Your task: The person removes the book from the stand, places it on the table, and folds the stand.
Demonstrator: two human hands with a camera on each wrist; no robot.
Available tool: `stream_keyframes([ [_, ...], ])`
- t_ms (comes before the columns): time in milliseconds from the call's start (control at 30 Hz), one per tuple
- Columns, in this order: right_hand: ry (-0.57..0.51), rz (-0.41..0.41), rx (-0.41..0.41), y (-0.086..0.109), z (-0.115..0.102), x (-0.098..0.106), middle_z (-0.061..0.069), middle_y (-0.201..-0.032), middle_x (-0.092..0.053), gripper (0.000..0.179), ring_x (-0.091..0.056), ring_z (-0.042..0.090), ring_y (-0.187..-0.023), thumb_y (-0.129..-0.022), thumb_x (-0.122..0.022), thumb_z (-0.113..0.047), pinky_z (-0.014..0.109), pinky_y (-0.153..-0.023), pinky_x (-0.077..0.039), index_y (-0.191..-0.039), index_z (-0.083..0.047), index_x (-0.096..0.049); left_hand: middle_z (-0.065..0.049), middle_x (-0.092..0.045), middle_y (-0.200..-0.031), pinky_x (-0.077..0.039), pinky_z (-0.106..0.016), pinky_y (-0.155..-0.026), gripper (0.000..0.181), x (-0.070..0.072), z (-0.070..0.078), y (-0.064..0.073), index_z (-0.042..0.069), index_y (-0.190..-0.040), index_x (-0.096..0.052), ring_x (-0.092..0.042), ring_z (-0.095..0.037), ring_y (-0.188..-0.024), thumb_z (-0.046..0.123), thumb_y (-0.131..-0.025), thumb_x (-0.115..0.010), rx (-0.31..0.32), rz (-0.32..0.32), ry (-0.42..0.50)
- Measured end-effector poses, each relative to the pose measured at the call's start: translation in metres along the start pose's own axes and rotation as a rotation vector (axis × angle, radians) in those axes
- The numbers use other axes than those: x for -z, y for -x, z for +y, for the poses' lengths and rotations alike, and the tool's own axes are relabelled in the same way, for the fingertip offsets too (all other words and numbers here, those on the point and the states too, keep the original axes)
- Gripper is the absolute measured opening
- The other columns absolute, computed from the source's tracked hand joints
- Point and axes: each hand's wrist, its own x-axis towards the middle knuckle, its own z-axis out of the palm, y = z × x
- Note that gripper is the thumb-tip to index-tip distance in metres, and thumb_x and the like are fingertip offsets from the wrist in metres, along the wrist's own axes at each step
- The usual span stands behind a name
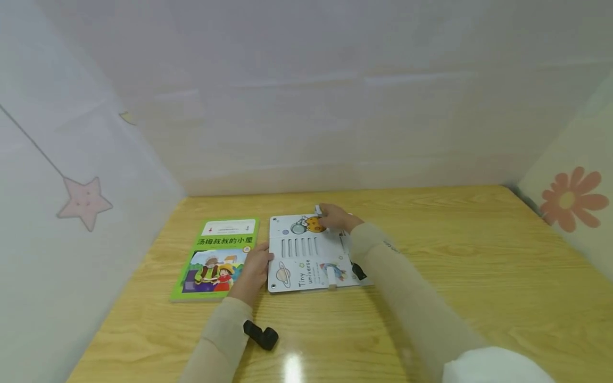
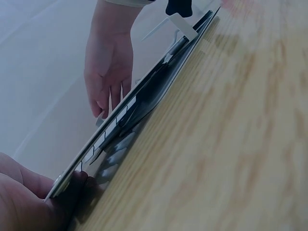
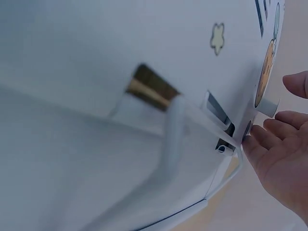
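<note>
A white folding book stand (image 1: 282,234) printed with planets and "Tiny universe" lies low over the table. My left hand (image 1: 256,266) grips its left edge; in the left wrist view the thumb and fingers (image 2: 21,197) sit on either side of that edge. At the far edge is my right hand (image 1: 337,217), beside a small white tab (image 3: 267,107). The right wrist view shows its fingers extended against or behind the edge, with the thumb apart. Slots and a dark underside show in the left wrist view. A white page clip (image 1: 331,275) stands on the near edge.
A green-bordered picture book (image 1: 213,266) lies left of the stand, partly behind my left forearm. The wooden table (image 1: 479,255) extends to the right. White cloth walls (image 1: 306,122) rise behind and at both sides.
</note>
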Motion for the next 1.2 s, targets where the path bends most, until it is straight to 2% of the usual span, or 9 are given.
stream_keyframes([
  [200,-0.012,-0.006,-0.021,-0.002,0.003,-0.003,0.010,-0.141,-0.017,0.058,-0.013,0.024,-0.127,-0.088,-0.045,-0.015,0.035,-0.102,-0.012,-0.137,-0.004,-0.016,-0.017,-0.038,-0.129,-0.025,-0.036,-0.098,0.046,-0.002,-0.003,0.000,-0.003,-0.128,-0.036,-0.030,-0.027,-0.120,-0.010,-0.083,-0.037,0.005,-0.001,-0.009],
  [333,-0.024,-0.003,-0.006,-0.002,0.005,-0.005,0.010,-0.141,-0.015,0.056,-0.011,0.024,-0.127,-0.089,-0.044,-0.014,0.035,-0.102,-0.011,-0.137,-0.004,-0.017,-0.016,-0.037,-0.130,-0.025,-0.036,-0.098,0.046,-0.001,-0.002,0.001,-0.003,-0.128,-0.036,-0.029,-0.027,-0.120,-0.010,-0.083,-0.038,-0.003,-0.001,-0.028],
  [500,0.038,0.015,0.033,-0.002,0.005,-0.005,0.011,-0.141,-0.015,0.054,-0.010,0.024,-0.127,-0.090,-0.041,-0.014,0.034,-0.102,-0.010,-0.137,-0.002,-0.016,-0.017,-0.037,-0.129,-0.025,-0.036,-0.098,0.046,0.001,0.001,0.000,-0.003,-0.128,-0.036,-0.029,-0.028,-0.120,-0.009,-0.082,-0.038,-0.028,-0.010,-0.050],
  [700,0.076,0.015,0.041,0.002,0.005,-0.005,0.014,-0.140,-0.019,0.051,-0.014,0.026,-0.127,-0.090,-0.040,-0.013,0.035,-0.102,-0.012,-0.136,0.000,-0.019,-0.017,-0.039,-0.128,-0.026,-0.037,-0.097,0.045,0.001,0.002,0.001,-0.004,-0.128,-0.036,-0.032,-0.028,-0.119,-0.009,-0.083,-0.037,-0.015,-0.017,-0.050],
  [1200,0.015,0.029,0.045,0.008,0.007,-0.009,0.015,-0.138,-0.024,0.051,-0.018,0.027,-0.125,-0.090,-0.042,-0.013,0.037,-0.101,-0.017,-0.135,0.001,-0.023,-0.020,-0.033,-0.131,-0.022,-0.036,-0.099,0.048,0.005,0.003,-0.002,-0.006,-0.130,-0.031,-0.026,-0.029,-0.122,-0.011,-0.082,-0.036,0.005,-0.024,-0.039],
])
